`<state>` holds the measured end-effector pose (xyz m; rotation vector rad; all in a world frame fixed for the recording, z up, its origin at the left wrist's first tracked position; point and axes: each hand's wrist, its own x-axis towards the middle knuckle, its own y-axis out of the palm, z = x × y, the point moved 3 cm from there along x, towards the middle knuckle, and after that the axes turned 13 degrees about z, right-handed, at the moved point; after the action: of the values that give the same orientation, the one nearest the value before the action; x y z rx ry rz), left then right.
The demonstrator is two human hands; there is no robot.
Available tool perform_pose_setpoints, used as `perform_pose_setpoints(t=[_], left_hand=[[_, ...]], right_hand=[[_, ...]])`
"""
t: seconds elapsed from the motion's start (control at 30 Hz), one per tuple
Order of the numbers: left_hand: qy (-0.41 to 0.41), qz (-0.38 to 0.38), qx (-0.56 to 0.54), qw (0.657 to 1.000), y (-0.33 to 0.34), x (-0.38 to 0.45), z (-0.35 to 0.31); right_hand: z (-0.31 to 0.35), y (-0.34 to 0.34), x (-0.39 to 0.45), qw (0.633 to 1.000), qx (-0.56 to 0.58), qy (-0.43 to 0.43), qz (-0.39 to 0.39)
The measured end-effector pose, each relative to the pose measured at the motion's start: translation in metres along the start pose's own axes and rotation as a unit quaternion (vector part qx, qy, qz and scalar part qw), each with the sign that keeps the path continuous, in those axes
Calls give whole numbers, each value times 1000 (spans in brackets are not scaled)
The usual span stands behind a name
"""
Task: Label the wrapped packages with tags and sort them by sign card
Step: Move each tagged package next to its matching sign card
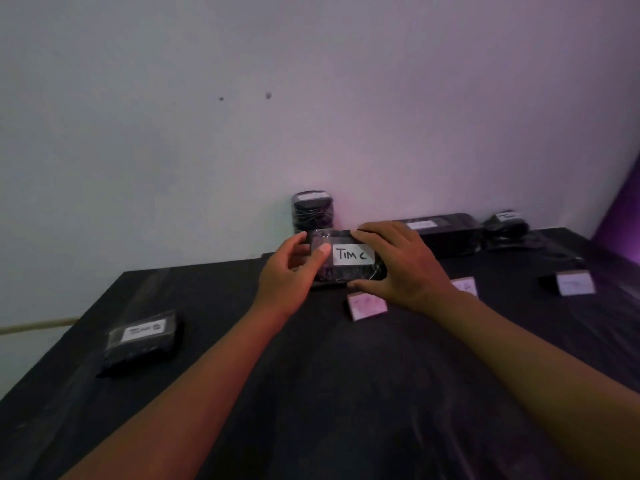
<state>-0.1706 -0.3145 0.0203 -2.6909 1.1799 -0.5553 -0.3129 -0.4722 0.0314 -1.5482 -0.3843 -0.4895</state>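
Wrapped package tagged "TIM C" held just above bench, behind nearest sign card. Pinched at both ends: left hand grip curled round left end, right hand grip clamped over right. Card lettering blurred; match to be confirmed before package is set down behind card, tag kept facing up.

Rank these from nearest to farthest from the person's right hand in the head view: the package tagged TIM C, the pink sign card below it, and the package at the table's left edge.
1. TIM C package: gripped by the right hand.
2. Pink sign card: just below the hand.
3. Left-edge package: far left.
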Motion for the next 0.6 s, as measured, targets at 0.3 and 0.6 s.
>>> perform_pose_setpoints(t=[0.3, 0.6], left_hand=[[33, 133, 65, 988, 153, 56, -42], [83, 217, 142, 962, 286, 107, -60]], right_hand=[[-122, -59, -96, 991, -59, 122, 17], [-232, -83, -167, 973, -45, 220, 54]])
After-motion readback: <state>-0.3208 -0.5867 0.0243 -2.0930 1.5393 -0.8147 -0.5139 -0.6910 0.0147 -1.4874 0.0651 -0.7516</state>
